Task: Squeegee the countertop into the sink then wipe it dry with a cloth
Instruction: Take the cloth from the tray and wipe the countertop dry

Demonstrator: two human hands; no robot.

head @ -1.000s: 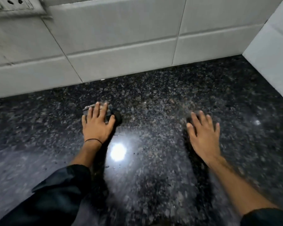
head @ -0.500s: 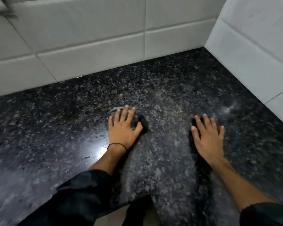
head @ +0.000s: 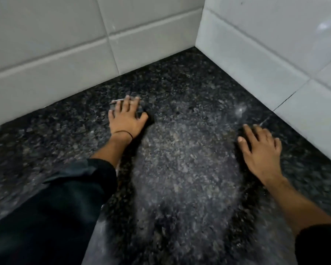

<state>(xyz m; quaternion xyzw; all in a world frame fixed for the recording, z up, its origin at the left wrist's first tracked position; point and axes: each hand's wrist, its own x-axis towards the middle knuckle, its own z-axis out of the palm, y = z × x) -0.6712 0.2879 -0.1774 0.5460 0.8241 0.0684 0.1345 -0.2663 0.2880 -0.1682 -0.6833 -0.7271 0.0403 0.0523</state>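
My left hand (head: 127,119) lies flat, fingers spread, pressing a small dark grey cloth (head: 139,110) onto the black speckled granite countertop (head: 180,169). Only the cloth's edges show past my fingertips and thumb. My right hand (head: 260,152) rests palm down on the counter to the right, fingers apart, holding nothing. No squeegee and no sink are in view.
White tiled walls meet in a corner: the back wall (head: 65,54) runs behind my left hand, the side wall (head: 275,54) stands close to the right of my right hand. A dark sleeve (head: 55,207) covers my left forearm.
The view has swung right and the wall corner has come closer. My left hand has slid the cloth rightward along the counter, and the right hand has moved toward the side wall.
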